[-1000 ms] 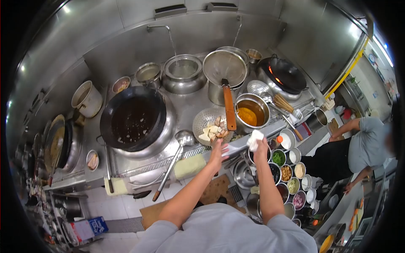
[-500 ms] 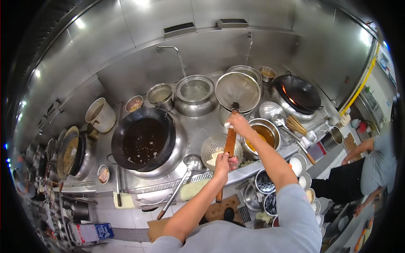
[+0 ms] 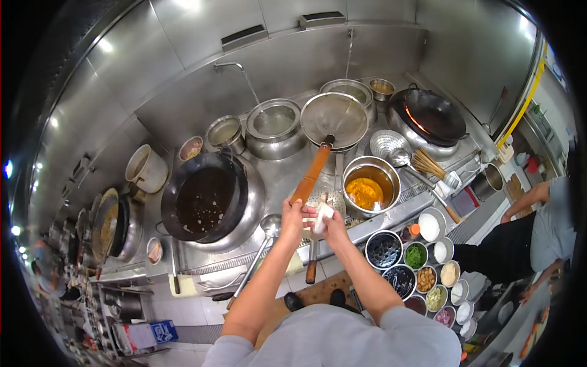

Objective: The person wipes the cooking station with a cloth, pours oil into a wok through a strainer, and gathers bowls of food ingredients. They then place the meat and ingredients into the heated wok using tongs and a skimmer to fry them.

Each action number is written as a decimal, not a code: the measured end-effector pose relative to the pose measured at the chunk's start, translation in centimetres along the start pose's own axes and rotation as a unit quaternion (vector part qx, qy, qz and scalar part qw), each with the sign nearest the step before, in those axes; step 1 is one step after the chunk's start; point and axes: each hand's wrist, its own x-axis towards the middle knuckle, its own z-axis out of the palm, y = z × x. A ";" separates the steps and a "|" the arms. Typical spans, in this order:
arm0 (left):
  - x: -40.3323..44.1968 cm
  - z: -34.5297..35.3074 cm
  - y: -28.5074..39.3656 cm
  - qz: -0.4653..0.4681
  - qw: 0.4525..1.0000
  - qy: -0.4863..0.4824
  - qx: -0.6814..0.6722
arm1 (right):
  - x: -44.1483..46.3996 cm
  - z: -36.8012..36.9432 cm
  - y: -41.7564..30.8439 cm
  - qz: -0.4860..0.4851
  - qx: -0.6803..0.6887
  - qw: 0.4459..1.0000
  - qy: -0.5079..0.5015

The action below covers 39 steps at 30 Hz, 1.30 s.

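Observation:
My left hand point(image 3: 296, 218) is closed round the lower end of the wooden handle point(image 3: 312, 171) of a large fine strainer point(image 3: 334, 120), whose mesh rests over a pot. In my right hand point(image 3: 333, 227) is a crumpled white cloth point(image 3: 323, 217), close beside my left hand. Beneath both hands lies a perforated skimmer point(image 3: 316, 198), mostly hidden by them, its own wooden-ended handle point(image 3: 311, 272) pointing toward me. To the right of the hands stands a pot of orange liquid point(image 3: 371, 186).
At left a black wok point(image 3: 203, 199) holds dark liquid, with a ladle point(image 3: 270, 225) beside it. Another wok point(image 3: 431, 116) sits over flame at back right. Ingredient bowls point(image 3: 426, 278) stand at lower right. A co-worker point(image 3: 544, 226) is at far right.
My right hand has come from the upper handle down beside my left hand, with the cloth. The strainer's handle has swung left in my left hand, uncovering the orange pot.

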 end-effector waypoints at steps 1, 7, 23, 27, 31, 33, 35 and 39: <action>0.0 0.1 0.5 0.022 0.999 0.019 0.036 | 1.7 1.6 -0.2 0.061 0.200 0.978 0.012; 0.2 -0.3 -0.7 0.036 0.989 0.022 0.144 | 7.6 7.0 -1.4 0.086 0.411 0.908 0.001; 1.0 1.3 -6.3 -0.083 0.991 0.014 -0.106 | 2.2 -8.3 -12.7 -0.205 -0.050 0.977 0.029; 3.0 3.6 -6.4 -0.067 0.995 -0.013 -0.067 | 7.9 -7.9 -14.2 -0.246 -0.143 0.958 0.039; 4.7 4.5 -7.9 -0.059 0.997 0.010 -0.057 | 10.2 -6.4 -14.6 -0.240 -0.221 0.945 0.029; 5.5 5.6 -8.4 -0.086 0.996 0.013 -0.010 | 10.5 -5.3 -15.2 -0.300 -0.380 0.873 0.058; 6.8 7.1 -7.6 -0.059 0.998 -0.017 -0.032 | 9.8 -3.5 -15.7 -0.375 -0.407 0.832 0.040; 10.3 7.6 -8.3 -0.020 0.999 -0.009 -0.034 | 9.8 0.1 -16.0 -0.522 -0.559 0.637 -0.097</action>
